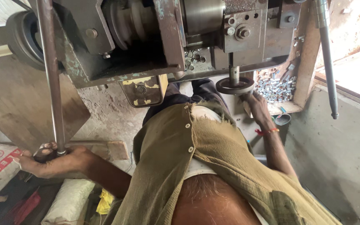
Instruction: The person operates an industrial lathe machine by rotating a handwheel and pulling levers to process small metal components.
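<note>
Your olive shirt (pixel 213 166) hangs nearest. At eight o'clock your left hand (pixel 53 160) grips the long steel lever (pixel 51 75); at one o'clock your right hand (pixel 257 106) holds the round dark handwheel (pixel 235 86), beside small metal pieces (pixel 276 87).

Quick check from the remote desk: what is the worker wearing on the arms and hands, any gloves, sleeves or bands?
Both hands are bare, with no gloves. The left hand and its forearm show no sleeve, band or watch. The right hand has a thin red-orange thread band at the wrist, and that forearm is also uncovered. An open olive-green buttoned shirt hangs over the torso.
</note>
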